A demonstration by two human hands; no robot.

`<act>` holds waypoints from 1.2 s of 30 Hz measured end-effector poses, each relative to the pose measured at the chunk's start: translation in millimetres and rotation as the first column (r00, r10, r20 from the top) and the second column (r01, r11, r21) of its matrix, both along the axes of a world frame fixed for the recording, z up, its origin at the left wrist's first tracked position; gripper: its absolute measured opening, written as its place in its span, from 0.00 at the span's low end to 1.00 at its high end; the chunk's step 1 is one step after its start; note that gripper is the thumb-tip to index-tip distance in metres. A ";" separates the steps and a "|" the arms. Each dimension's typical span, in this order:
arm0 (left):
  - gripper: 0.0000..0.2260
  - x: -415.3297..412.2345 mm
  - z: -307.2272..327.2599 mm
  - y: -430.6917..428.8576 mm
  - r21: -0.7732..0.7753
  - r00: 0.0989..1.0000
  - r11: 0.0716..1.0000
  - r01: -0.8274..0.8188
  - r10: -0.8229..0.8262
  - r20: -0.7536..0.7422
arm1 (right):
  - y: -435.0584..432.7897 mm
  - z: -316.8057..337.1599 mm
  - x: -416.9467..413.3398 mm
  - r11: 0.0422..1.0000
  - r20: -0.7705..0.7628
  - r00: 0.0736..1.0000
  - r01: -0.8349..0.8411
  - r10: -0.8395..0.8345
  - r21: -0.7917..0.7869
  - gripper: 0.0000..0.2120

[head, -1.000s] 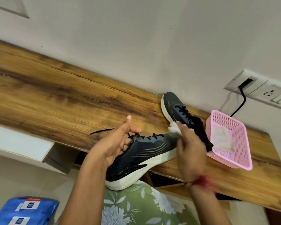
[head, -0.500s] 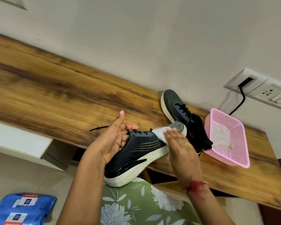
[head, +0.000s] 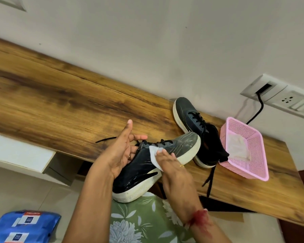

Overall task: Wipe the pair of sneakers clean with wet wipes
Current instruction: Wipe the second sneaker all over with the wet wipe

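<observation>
I am holding a dark sneaker (head: 182,144) with a white sole over my lap, its toe pointing up and to the right above the desk edge. My left hand (head: 119,151) grips it at the collar, thumb raised. With my right hand (head: 174,169) I hold a white wet wipe (head: 154,153) against the middle of the sneaker's side. The upper there looks wet and shiny. The second sneaker (head: 188,113) lies on the wooden desk (head: 60,102) behind the first one, with its laces loose.
A pink plastic basket (head: 253,172) with a used wipe (head: 239,148) inside stands on the desk right of the sneakers. A blue pack of wipes (head: 25,227) lies at lower left. A wall socket (head: 288,100) with a black cable (head: 258,109) is at the right.
My right hand has slid the wipe from the sneaker's toe down along its side to the middle. My left hand has kept its hold on the sneaker.
</observation>
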State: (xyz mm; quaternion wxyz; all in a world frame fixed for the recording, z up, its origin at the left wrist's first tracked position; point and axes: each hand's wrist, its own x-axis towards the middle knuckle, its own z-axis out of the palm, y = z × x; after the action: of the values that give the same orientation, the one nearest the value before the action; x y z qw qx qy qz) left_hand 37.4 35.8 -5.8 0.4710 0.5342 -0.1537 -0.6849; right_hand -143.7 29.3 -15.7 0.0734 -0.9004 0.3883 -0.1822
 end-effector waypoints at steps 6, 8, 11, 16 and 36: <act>0.32 -4.1 2.7 0.9 -0.017 1.000 0.999 0.027 -0.027 0.005 | -25.7 2.9 -8.3 0.984 -0.005 0.986 0.164 -0.164 0.067 0.22; 0.33 -5.2 3.2 -0.1 -0.009 0.999 0.999 0.032 -0.032 0.023 | -4.4 -0.3 3.5 0.986 0.057 0.993 0.096 -0.105 0.138 0.20; 0.33 -5.0 3.5 0.7 -0.017 0.999 0.999 0.042 -0.042 0.012 | -16.1 4.6 -4.8 0.998 -0.015 0.998 0.062 -0.062 0.019 0.20; 0.35 -5.7 2.8 1.2 -0.020 0.998 0.999 0.050 -0.050 0.025 | 0.2 3.2 2.9 0.993 0.029 0.997 0.071 -0.074 0.092 0.19; 0.37 -5.2 3.9 1.8 -0.041 0.997 0.996 0.077 -0.076 0.008 | -8.1 3.8 -9.3 0.995 -0.034 0.995 0.099 -0.099 0.005 0.19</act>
State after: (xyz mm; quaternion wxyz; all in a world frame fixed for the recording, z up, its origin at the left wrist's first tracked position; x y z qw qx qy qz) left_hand 32.2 37.5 -1.9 0.4550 0.5204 -0.1899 -0.6972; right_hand -153.1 21.2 -11.9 0.0606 -0.8827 0.4341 -0.1693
